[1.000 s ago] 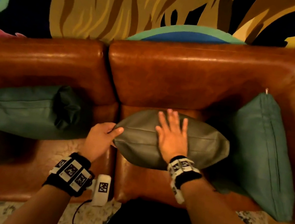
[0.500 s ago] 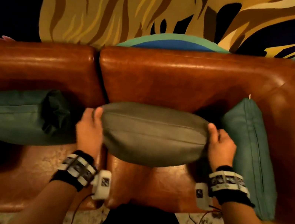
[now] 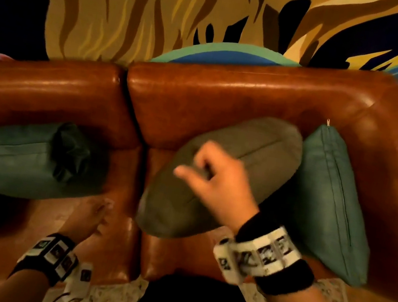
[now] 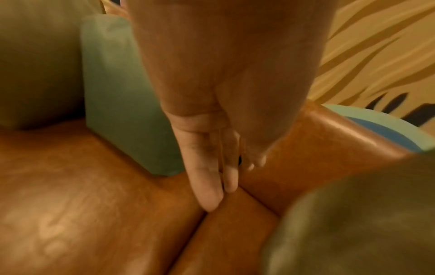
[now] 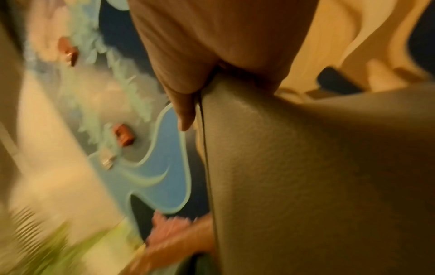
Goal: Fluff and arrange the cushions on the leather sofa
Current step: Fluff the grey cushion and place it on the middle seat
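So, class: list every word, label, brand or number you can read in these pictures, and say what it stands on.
No words or numbers can be read anywhere.
Left wristband: square black-and-white marker patterns, no letters.
Right wristband: similar markers, motion-blurred.
Wall mural: painted shapes only.

The right hand [image 3: 216,182] is smeared by motion in the head view, so which fingers [image 3: 207,152] hold the grey cushion [image 3: 254,144] cannot be told; in the right wrist view the fingers are hidden behind the cushion's edge. The left hand [image 3: 90,217] is blurred and dim near the seat's front edge; whether it touches the sofa [image 3: 228,97] is unclear. The left teal cushion [image 3: 6,160] is cut off by the head picture's left edge, its dark bunched end indistinct. The right teal cushion [image 3: 329,199] is partly covered by the right wrist. The wall art in the right wrist view is streaked with blur.
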{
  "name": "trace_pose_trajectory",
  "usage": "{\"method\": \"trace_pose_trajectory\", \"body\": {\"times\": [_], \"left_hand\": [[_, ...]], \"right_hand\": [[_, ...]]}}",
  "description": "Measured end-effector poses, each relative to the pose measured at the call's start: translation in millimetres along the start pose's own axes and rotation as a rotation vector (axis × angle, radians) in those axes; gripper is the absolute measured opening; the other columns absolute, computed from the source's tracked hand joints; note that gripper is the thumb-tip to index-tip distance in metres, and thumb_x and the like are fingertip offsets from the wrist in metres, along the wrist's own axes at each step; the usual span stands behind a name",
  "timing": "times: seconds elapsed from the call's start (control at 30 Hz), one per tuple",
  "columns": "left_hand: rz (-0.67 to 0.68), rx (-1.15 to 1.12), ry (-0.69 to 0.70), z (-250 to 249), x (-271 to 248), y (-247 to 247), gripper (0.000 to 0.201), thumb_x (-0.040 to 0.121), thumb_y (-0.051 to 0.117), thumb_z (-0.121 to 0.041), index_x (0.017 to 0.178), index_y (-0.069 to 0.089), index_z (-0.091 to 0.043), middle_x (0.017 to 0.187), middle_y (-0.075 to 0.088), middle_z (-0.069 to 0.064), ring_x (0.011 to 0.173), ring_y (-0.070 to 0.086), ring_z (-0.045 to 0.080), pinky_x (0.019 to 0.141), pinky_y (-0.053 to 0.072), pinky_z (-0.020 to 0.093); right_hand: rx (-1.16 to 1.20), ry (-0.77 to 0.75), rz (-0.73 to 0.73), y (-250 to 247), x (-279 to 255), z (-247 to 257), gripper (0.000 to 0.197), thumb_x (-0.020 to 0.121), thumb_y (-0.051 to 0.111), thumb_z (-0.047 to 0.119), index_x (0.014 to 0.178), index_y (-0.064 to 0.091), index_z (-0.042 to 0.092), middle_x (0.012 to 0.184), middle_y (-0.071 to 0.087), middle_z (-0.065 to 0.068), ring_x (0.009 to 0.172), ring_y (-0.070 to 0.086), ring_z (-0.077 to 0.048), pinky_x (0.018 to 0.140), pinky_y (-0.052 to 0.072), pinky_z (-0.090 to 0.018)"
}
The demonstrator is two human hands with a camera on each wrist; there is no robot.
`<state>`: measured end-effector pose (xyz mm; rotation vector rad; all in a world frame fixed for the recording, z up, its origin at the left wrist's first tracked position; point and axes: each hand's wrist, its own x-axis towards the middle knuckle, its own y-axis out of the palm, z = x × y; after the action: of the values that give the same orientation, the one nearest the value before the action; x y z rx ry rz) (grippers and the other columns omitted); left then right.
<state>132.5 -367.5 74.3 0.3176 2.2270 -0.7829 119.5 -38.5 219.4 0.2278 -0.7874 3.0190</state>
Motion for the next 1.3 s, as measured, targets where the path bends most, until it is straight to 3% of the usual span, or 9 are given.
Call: {"method": "trace_pose_trajectory", "body": {"times": [0.13, 0.33, 0.43, 0.57, 0.73, 0.8, 0.9, 1.13, 1.3], "left_hand": [[0.061, -0.045, 0.071, -38.5, -15.2, 31.2, 0.018, 0.104, 0.049, -0.027, 0.106, 0.065, -0.019, 0.094, 0.068, 0.001, 0.082, 0.068, 0.016, 0.073, 0.062, 0.026], [0.312, -0.093, 0.12, -56.7, 10.4, 112.8, 0.048, 0.094, 0.064, -0.039, 0.138, 0.051, -0.025, 0.132, 0.06, 0.004, 0.105, 0.067, 0.02, 0.078, 0.06, 0.042], [0.312, -0.038, 0.131, -57.9, 27.9, 127.9, 0.06, 0.083, 0.064, -0.062, 0.131, 0.052, -0.029, 0.132, 0.061, 0.005, 0.105, 0.065, 0.017, 0.085, 0.055, 0.033], [0.318, -0.089, 0.087, -56.7, 61.5, 130.7, 0.02, 0.104, 0.049, -0.028, 0.122, 0.055, -0.035, 0.13, 0.062, 0.011, 0.094, 0.067, 0.018, 0.07, 0.056, 0.031], [0.356, -0.316, -0.048, -69.4, 90.3, 146.8, 0.029, 0.105, 0.046, -0.031, 0.131, 0.049, -0.045, 0.121, 0.066, -0.004, 0.101, 0.064, 0.015, 0.072, 0.053, 0.031], [0.394, -0.326, -0.047, -80.5, 91.8, 155.6, 0.033, 0.106, 0.044, -0.029, 0.137, 0.052, -0.036, 0.118, 0.067, -0.002, 0.103, 0.064, 0.017, 0.075, 0.051, 0.029], [0.487, -0.253, 0.051, -99.2, 94.9, 149.5, 0.039, 0.106, 0.045, -0.03, 0.144, 0.052, -0.03, 0.136, 0.064, 0.001, 0.127, 0.059, 0.023, 0.099, 0.048, 0.041], [0.589, 0.148, 0.191, -156.3, 104.8, 92.9, 0.053, 0.102, 0.047, -0.04, 0.152, 0.039, -0.024, 0.153, 0.047, 0.002, 0.137, 0.047, 0.018, 0.109, 0.039, 0.032], [0.364, 0.263, 0.249, -127.6, 76.2, 52.6, 0.078, 0.093, 0.064, -0.045, 0.157, 0.024, -0.027, 0.142, 0.034, -0.015, 0.134, 0.035, 0.004, 0.111, 0.026, 0.021]], "right_hand": [[-0.191, -0.06, 0.436, 79.9, -76.8, -26.4, 0.022, 0.086, 0.057, 0.03, 0.085, 0.035, 0.03, 0.083, 0.055, 0.002, 0.078, 0.061, -0.024, 0.065, 0.047, -0.037], [-0.161, 0.308, 0.696, 99.8, -144.9, -114.7, 0.026, 0.083, 0.067, 0.039, 0.089, 0.045, 0.027, 0.094, 0.058, -0.003, 0.092, 0.059, -0.027, 0.079, 0.041, -0.035], [0.13, 0.569, 0.353, 65.2, -150.7, -130.5, 0.025, 0.093, 0.062, 0.046, 0.086, 0.06, 0.022, 0.084, 0.063, 0.005, 0.079, 0.06, -0.011, 0.077, 0.047, -0.027], [0.177, 0.973, -0.397, -1.0, -165.1, -200.5, 0.023, 0.1, 0.053, 0.007, 0.09, 0.061, 0.027, 0.088, 0.065, 0.001, 0.067, 0.06, -0.002, 0.069, 0.048, -0.033], [0.72, 1.351, -0.164, -6.5, -174.0, -238.6, 0.043, 0.104, 0.051, 0.022, 0.144, 0.046, 0.037, 0.141, 0.053, 0.004, 0.104, 0.066, -0.022, 0.078, 0.059, -0.039], [0.761, 1.297, -0.035, 17.9, -153.9, -229.1, 0.046, 0.106, 0.046, 0.022, 0.145, 0.035, 0.042, 0.131, 0.055, 0.019, 0.093, 0.07, -0.005, 0.071, 0.061, -0.026], [0.942, 1.296, -0.009, 45.4, -134.8, -215.5, 0.043, 0.107, 0.043, 0.029, 0.148, 0.04, 0.042, 0.131, 0.065, 0.009, 0.107, 0.069, -0.024, 0.088, 0.059, -0.045], [0.9, 1.396, 0.04, 56.4, -107.0, -183.6, 0.038, 0.106, 0.045, 0.017, 0.143, 0.042, 0.018, 0.129, 0.06, -0.011, 0.095, 0.065, -0.036, 0.072, 0.059, -0.043], [0.516, 1.114, -0.283, 4.7, -50.4, -195.7, 0.114, 0.078, 0.081, 0.038, 0.159, 0.002, 0.028, 0.157, 0.037, -0.002, 0.138, 0.044, -0.023, 0.111, 0.041, -0.047]]}}
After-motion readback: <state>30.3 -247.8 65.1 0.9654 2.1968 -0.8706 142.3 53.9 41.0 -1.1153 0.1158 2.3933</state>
